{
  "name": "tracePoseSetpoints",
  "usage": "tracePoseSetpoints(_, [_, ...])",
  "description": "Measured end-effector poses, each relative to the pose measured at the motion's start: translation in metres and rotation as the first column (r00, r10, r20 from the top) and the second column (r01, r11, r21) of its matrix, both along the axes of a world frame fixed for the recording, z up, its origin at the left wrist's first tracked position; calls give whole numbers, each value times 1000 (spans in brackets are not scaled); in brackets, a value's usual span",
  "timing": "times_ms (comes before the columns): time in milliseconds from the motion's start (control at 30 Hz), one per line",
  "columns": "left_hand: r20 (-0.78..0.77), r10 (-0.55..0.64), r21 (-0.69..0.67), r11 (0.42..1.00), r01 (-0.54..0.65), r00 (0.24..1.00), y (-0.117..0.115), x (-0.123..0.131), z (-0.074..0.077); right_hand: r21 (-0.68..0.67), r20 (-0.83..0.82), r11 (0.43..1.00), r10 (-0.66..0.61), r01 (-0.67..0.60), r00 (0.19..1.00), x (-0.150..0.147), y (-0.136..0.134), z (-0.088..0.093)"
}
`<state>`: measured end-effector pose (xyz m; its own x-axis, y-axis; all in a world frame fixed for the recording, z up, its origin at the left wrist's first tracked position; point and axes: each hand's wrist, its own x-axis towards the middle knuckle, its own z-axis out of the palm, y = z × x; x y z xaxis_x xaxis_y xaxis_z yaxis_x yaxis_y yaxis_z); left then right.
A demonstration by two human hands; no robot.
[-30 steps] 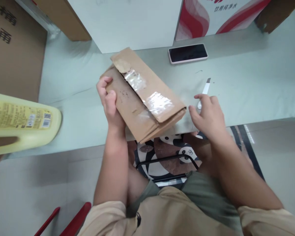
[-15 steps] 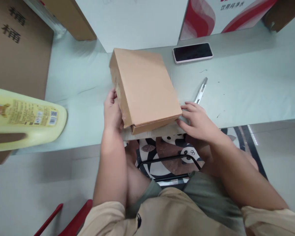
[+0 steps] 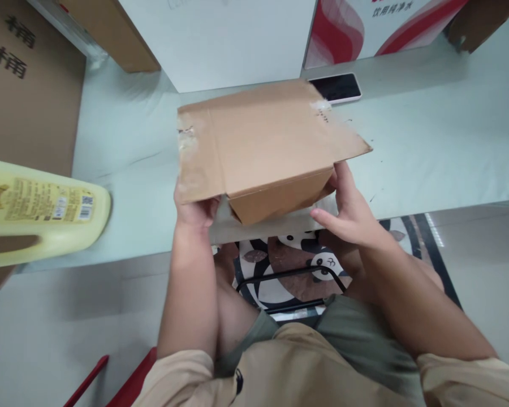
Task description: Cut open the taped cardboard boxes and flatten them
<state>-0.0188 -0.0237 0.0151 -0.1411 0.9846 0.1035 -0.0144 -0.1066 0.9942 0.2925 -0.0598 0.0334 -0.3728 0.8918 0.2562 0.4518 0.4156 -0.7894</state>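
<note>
A brown cardboard box (image 3: 271, 144) lies on the cloth-covered table in front of me, its side flaps spread outward to left and right. Torn tape marks the ends of both flaps. My left hand (image 3: 195, 209) is under the left flap, fingers curled and partly hidden by it. At the near right corner, my right hand (image 3: 348, 206) has its fingers up beneath the right flap, touching the box, while its thumb stands apart. The box covers part of a phone (image 3: 341, 87) behind it. The knife seen earlier is hidden under the right flap.
A yellow bottle (image 3: 68, 209) stands at the left beside a large brown carton (image 3: 29, 96). White boxes, one a red-and-white carton (image 3: 348, 34), line the back of the table (image 3: 441, 130). A red stool or chair part (image 3: 131, 376) shows at lower left.
The box's flaps have swung out to both sides, the right one now covering the knife. My right hand has moved up under the right flap. My left hand has shifted slightly down.
</note>
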Motion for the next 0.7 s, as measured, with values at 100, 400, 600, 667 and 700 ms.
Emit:
tracePoseSetpoints(100, [205, -69, -90, 992, 89, 976, -9, 5, 4, -2, 7, 992, -130, 130, 992, 2, 1, -7])
tracePoseSetpoints(400, [-67, -247, 0, 969, 247, 967, -11, 9, 4, 71, -1, 913, -402, 401, 916, 6, 3, -19])
tracePoseSetpoints(600, [-154, 4, 25, 1000, 0, 988, -6, 15, 8, -1, -216, 875, -473, 484, 854, -1, 5, -12])
tracePoseSetpoints(667, [-105, 21, 29, 999, -18, 994, -7, 13, 9, -61, -284, 886, -456, 459, 843, -2, 5, -9])
tracePoseSetpoints(700, [-61, 22, 26, 999, -20, 998, -8, 11, 11, -92, -319, 894, -443, 438, 838, -2, 5, -8])
